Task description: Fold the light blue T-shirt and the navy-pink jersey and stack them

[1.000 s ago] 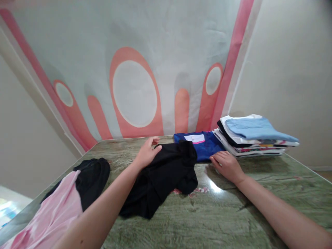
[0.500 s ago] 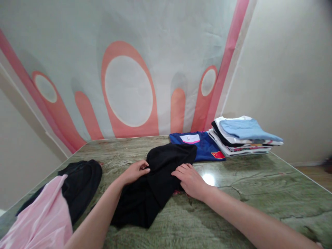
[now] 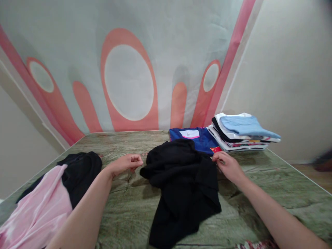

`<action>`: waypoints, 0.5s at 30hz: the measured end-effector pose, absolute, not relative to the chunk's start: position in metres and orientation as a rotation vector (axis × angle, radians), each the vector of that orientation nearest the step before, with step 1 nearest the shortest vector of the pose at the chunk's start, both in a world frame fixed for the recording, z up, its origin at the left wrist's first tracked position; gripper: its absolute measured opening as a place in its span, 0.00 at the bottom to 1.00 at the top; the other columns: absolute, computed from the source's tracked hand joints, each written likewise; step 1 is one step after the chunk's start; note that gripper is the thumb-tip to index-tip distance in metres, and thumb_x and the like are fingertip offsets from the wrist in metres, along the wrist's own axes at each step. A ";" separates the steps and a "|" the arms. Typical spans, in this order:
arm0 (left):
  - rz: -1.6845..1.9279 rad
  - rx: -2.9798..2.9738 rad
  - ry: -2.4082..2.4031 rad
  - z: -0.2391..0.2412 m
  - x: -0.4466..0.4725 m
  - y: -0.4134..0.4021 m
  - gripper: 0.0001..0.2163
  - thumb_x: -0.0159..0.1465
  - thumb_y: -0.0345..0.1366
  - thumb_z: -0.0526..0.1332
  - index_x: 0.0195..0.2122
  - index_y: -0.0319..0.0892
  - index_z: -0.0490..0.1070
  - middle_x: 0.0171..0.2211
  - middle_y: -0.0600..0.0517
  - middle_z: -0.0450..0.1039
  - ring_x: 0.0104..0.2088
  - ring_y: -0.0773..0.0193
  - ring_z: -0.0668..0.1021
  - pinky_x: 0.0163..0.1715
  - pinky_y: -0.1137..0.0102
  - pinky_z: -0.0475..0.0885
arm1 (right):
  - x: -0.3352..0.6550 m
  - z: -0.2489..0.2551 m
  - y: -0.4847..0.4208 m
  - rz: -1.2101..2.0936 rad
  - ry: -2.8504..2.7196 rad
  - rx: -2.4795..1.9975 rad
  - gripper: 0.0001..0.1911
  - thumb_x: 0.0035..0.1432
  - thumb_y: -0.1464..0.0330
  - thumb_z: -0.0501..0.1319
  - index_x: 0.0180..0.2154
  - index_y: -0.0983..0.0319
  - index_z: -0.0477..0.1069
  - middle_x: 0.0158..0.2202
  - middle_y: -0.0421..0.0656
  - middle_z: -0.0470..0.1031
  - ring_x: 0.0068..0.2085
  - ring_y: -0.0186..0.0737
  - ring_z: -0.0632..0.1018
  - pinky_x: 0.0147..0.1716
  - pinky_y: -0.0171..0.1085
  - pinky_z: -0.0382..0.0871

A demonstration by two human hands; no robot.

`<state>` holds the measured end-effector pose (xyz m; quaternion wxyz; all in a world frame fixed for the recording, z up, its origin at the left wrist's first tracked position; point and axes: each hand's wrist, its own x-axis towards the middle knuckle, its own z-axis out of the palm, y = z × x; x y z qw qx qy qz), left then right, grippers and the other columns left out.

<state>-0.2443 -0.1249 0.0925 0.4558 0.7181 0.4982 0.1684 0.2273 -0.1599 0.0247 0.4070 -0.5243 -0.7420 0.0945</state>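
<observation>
A crumpled black cloth garment (image 3: pixel 184 186) lies in the middle of the table, one part hanging toward the near edge. My left hand (image 3: pixel 127 163) hovers just left of it, fingers curled in and thumb against them, with a small gap to the cloth and nothing visible in the grip. At the garment's upper right edge, my right hand (image 3: pixel 228 166) pinches the black fabric between thumb and fingers. Behind the garment lies a folded blue shirt (image 3: pixel 204 140) with a white neck panel and a red patch, partly covered by the black cloth.
To the right of the blue shirt stands a stack of folded clothes (image 3: pixel 241 133), light blue on top. A pink garment (image 3: pixel 38 207) and another black garment (image 3: pixel 83 173) lie heaped at the left. The wood-patterned table (image 3: pixel 124 141) meets a printed backdrop (image 3: pixel 160 41).
The black garment has shifted right and spread out, its lower part now nearer me. My right hand moved right with its edge; my left hand came off the cloth, slightly up and left.
</observation>
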 end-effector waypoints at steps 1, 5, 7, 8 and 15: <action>0.444 1.748 1.254 0.088 -0.244 -0.123 0.19 0.58 0.54 0.61 0.31 0.41 0.68 0.22 0.56 0.64 0.24 0.67 0.67 0.26 0.73 0.62 | 0.230 0.021 -0.159 0.239 -1.831 -1.347 0.08 0.58 0.70 0.53 0.32 0.59 0.70 0.36 0.43 0.74 0.40 0.43 0.75 0.42 0.42 0.67; 0.556 1.682 1.339 0.074 -0.233 -0.118 0.21 0.57 0.53 0.62 0.44 0.43 0.68 0.33 0.52 0.71 0.32 0.62 0.74 0.28 0.72 0.67 | 0.214 0.023 -0.165 0.315 -1.717 -1.444 0.12 0.62 0.62 0.53 0.43 0.59 0.70 0.43 0.47 0.75 0.41 0.43 0.76 0.38 0.40 0.71; 0.584 1.692 1.301 0.070 -0.220 -0.119 0.27 0.56 0.52 0.64 0.53 0.45 0.64 0.42 0.48 0.72 0.40 0.58 0.76 0.33 0.70 0.70 | 0.199 0.024 -0.170 0.320 -1.740 -1.477 0.17 0.61 0.59 0.56 0.50 0.59 0.68 0.47 0.48 0.74 0.42 0.44 0.76 0.37 0.40 0.72; 0.596 1.697 1.253 0.069 -0.212 -0.120 0.28 0.56 0.50 0.64 0.55 0.45 0.63 0.45 0.46 0.72 0.44 0.57 0.75 0.37 0.68 0.70 | 0.192 0.024 -0.173 0.296 -1.769 -1.491 0.20 0.60 0.58 0.57 0.51 0.58 0.67 0.48 0.49 0.74 0.43 0.45 0.76 0.38 0.42 0.72; 0.389 1.653 1.067 0.083 -0.190 -0.128 0.18 0.54 0.48 0.66 0.42 0.43 0.75 0.40 0.50 0.78 0.45 0.50 0.77 0.43 0.63 0.71 | 0.190 0.018 -0.172 0.353 -1.810 -1.585 0.09 0.57 0.64 0.57 0.37 0.57 0.74 0.38 0.43 0.78 0.41 0.46 0.77 0.44 0.46 0.69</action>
